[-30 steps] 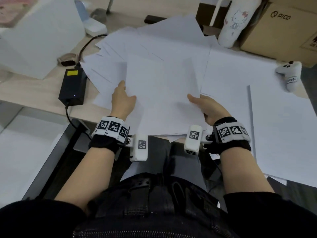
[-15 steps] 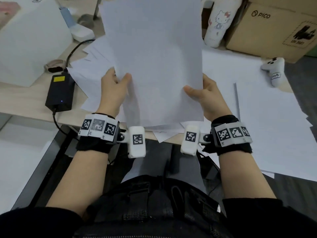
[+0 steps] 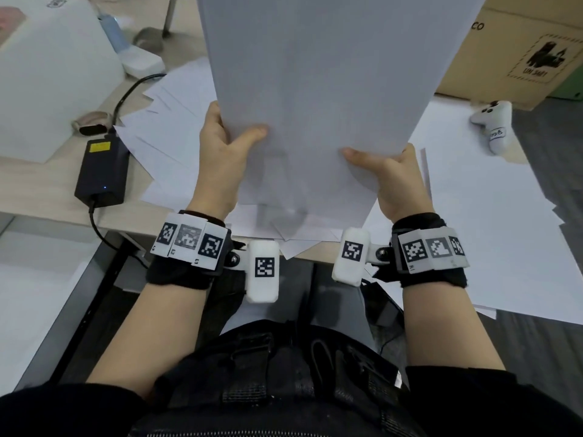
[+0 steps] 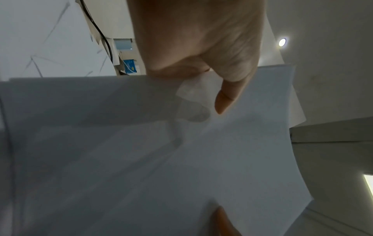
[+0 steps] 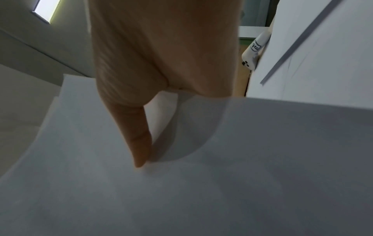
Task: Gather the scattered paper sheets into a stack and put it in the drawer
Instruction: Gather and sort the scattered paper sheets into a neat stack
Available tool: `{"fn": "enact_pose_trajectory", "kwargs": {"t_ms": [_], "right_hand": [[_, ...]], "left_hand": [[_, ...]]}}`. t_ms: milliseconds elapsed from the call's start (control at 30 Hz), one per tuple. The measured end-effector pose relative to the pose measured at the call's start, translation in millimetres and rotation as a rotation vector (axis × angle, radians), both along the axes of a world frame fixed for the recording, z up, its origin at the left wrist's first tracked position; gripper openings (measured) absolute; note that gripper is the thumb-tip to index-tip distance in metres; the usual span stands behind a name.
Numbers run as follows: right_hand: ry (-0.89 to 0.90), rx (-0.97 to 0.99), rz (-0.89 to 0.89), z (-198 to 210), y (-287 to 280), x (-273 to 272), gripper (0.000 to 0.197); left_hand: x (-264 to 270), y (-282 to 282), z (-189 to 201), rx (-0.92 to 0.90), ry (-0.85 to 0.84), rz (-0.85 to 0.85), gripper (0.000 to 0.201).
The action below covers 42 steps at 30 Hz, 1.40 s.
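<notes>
Both hands pinch the lower corners of a paper stack [image 3: 318, 89] raised upright between them, left hand [image 3: 220, 152] and right hand [image 3: 397, 181], above loose sheets [image 3: 492, 216] on the worktop [image 3: 38, 184].

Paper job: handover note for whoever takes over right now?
Left hand: grips the left edge of the lifted sheets, thumb on the near face.
Right hand: same grip on the right edge.
Lifted sheets: held upright above the desk.
Loose sheets: many on the desk, both sides of the hands.
Done: one bundle picked up.
Left: gather the rest, square the stack, put it in the drawer, which is not in view.
</notes>
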State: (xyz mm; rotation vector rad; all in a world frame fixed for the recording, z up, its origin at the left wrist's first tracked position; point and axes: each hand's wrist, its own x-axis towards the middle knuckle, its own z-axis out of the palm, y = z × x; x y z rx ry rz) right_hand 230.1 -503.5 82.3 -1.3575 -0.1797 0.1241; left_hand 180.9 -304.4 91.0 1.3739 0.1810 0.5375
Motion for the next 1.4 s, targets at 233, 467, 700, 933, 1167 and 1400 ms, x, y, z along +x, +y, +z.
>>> {"fn": "enact_pose_trajectory", "kwargs": {"t_ms": [233, 467, 700, 933, 1167, 1400], "right_hand": [[-0.069, 0.028, -0.015, 6, -3, 0, 0.028], [0.021, -0.084, 0.011, -15, 0, -5, 0.033], [0.059, -0.084, -0.015, -26, 3, 4, 0.026], [0.13, -0.144, -0.104, -35, 9, 23, 0.014], [0.211, -0.295, -0.133, -28, 28, 71, 0.01], [0.375, -0.426, -0.16, -33, 52, 118, 0.021]], "left_hand": [[-2, 3, 7, -0.009, -0.099, -0.044, 0.018], [4, 2, -22, 0.004, 0.025, 0.026, 0.037], [15, 4, -39, 0.107, 0.108, 0.073, 0.024], [34, 6, -51, 0.166, 0.301, 0.07, 0.026], [72, 37, -47, 0.253, 0.503, 0.033, 0.045], [111, 84, -63, 0.504, 0.812, 0.14, 0.027]]}}
